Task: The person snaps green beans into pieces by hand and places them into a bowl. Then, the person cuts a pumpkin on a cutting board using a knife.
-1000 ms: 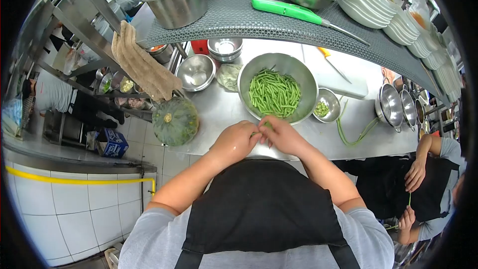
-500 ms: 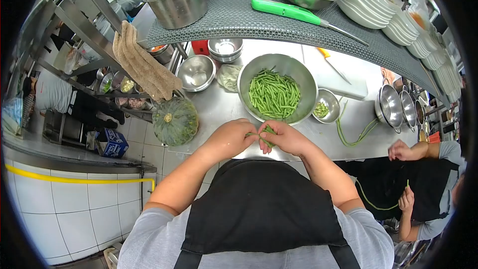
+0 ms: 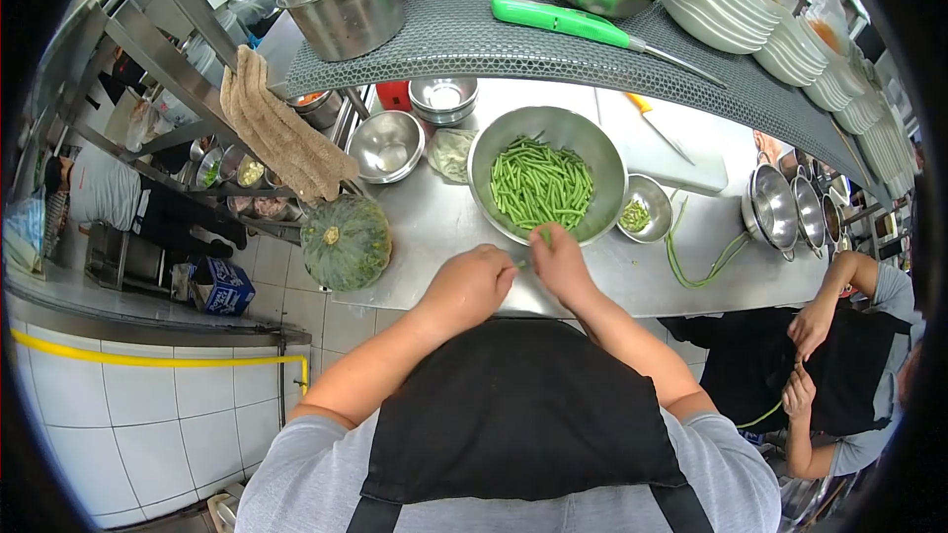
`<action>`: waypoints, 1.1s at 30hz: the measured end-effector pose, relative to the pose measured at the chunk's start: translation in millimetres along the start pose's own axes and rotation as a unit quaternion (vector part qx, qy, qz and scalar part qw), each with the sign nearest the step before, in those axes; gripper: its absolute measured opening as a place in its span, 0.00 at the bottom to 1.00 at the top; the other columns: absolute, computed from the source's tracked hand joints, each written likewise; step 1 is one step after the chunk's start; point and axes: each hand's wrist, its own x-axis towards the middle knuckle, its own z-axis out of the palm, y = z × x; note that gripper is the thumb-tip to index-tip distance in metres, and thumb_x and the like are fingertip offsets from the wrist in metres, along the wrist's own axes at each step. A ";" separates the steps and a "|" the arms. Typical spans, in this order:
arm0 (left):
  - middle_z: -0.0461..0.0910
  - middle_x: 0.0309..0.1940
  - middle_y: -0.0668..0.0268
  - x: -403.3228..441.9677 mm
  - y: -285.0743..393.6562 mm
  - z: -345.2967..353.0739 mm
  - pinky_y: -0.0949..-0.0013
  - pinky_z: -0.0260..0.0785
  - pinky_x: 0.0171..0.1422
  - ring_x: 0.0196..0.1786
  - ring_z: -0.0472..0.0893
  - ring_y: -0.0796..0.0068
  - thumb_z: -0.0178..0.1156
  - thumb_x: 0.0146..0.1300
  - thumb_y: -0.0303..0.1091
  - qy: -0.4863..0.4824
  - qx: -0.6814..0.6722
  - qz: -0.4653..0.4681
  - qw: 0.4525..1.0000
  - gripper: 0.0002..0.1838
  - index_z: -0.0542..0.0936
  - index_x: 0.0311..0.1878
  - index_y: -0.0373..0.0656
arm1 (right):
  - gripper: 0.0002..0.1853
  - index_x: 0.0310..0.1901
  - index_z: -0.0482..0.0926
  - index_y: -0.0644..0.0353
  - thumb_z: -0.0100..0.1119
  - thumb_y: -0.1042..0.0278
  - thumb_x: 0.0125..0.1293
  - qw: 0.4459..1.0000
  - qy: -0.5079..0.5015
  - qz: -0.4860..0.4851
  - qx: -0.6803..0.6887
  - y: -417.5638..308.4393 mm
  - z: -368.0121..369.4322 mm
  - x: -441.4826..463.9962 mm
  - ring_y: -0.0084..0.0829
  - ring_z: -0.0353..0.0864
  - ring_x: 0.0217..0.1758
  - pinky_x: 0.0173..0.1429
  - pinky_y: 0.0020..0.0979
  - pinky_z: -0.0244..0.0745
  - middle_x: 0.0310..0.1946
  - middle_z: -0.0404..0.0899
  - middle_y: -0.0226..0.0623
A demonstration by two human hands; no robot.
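Upper L of frame, a lg steel pot (image 3: pixel 346 15) sits on a mesh-matted shelf (image 3: pixel 444 35); brown towel (image 3: pixel 276 133) hangs just below L. Top ctr: green-handled tool (image 3: pixel 558 20) w/ long metal shaft. Upper R: stacked white dishes (image 3: pixel 716 5). R of ctr: yellow-handled knife (image 3: pixel 658 124) on white board (image 3: pixel 686 170). L of ctr: pumpkin (image 3: pixel 346 245). Lower L: yellow pipe (image 3: pixel 158 359) runs along white tiles (image 3: pixel 143 405).

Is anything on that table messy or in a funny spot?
Maybe the long beans: they lie loose and curved on the table, right of the small bowl, while the short beans sit together in the big bowl. That looks untidy.
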 end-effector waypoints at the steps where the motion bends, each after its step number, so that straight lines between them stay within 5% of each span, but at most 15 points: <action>1: 0.81 0.37 0.53 -1.3 0.5 2.1 0.50 0.72 0.48 0.42 0.80 0.47 0.62 0.66 0.34 -0.006 -0.011 -0.002 1.000 0.09 0.82 0.40 0.37 | 0.08 0.46 0.75 0.63 0.54 0.66 0.76 0.988 0.000 0.140 0.064 1.4 -2.9 4.2 0.25 0.80 0.34 0.38 0.29 0.75 0.32 0.82 0.38; 4: 0.81 0.37 0.53 -0.9 -5.7 2.5 0.51 0.72 0.49 0.43 0.81 0.48 0.62 0.66 0.34 -0.021 -0.013 0.011 1.000 0.09 0.82 0.41 0.38 | 0.12 0.46 0.74 0.68 0.55 0.65 0.75 0.973 -0.077 0.082 0.200 -6.0 -10.6 -2.3 0.30 0.82 0.32 0.35 0.39 0.75 0.33 0.83 0.44; 9: 0.82 0.38 0.54 7.9 -13.8 -7.6 0.52 0.73 0.49 0.44 0.81 0.49 0.63 0.66 0.36 -0.021 -0.006 0.014 1.000 0.10 0.83 0.42 0.39 | 0.08 0.48 0.72 0.63 0.52 0.67 0.77 0.979 -0.190 -0.028 0.061 -25.5 -15.0 -8.3 0.23 0.72 0.26 0.30 0.26 0.69 0.27 0.75 0.30; 12: 0.82 0.39 0.55 5.7 -21.7 -27.0 0.53 0.73 0.49 0.45 0.81 0.50 0.64 0.66 0.37 -0.047 0.018 0.002 0.999 0.10 0.83 0.42 0.39 | 0.07 0.47 0.72 0.62 0.52 0.67 0.77 0.952 -0.224 0.091 0.186 -23.0 -27.3 -7.8 0.23 0.73 0.26 0.33 0.28 0.71 0.27 0.75 0.30; 22: 0.80 0.37 0.57 6.8 -11.8 -23.5 0.54 0.72 0.48 0.43 0.80 0.50 0.62 0.67 0.37 -0.083 -0.037 0.032 0.995 0.09 0.83 0.42 0.41 | 0.08 0.46 0.75 0.62 0.55 0.66 0.77 0.920 -0.327 0.109 0.188 -37.6 -33.9 -10.2 0.21 0.73 0.25 0.32 0.26 0.70 0.27 0.77 0.29; 29: 0.81 0.36 0.56 4.5 -16.4 -18.3 0.52 0.72 0.48 0.42 0.80 0.50 0.62 0.67 0.36 -0.039 0.002 0.047 0.998 0.09 0.82 0.41 0.39 | 0.09 0.47 0.77 0.61 0.57 0.65 0.74 0.972 -0.231 0.033 0.002 -23.2 -21.1 -11.2 0.22 0.75 0.27 0.33 0.29 0.71 0.27 0.77 0.32; 31: 0.81 0.36 0.56 4.5 -8.1 -12.3 0.53 0.73 0.48 0.42 0.81 0.49 0.62 0.67 0.35 -0.020 0.003 0.018 1.000 0.09 0.82 0.41 0.38 | 0.08 0.46 0.77 0.62 0.56 0.67 0.74 0.997 -0.042 -0.066 -0.013 -3.4 -4.0 -7.7 0.23 0.78 0.27 0.33 0.29 0.73 0.26 0.79 0.35; 33: 0.81 0.36 0.56 1.0 -5.5 -4.7 0.53 0.73 0.48 0.42 0.81 0.50 0.62 0.67 0.35 -0.025 -0.015 0.020 0.999 0.09 0.82 0.41 0.38 | 0.08 0.47 0.75 0.63 0.54 0.67 0.75 0.998 -0.037 0.015 0.047 -4.7 -13.1 -0.3 0.22 0.77 0.26 0.31 0.28 0.72 0.26 0.78 0.33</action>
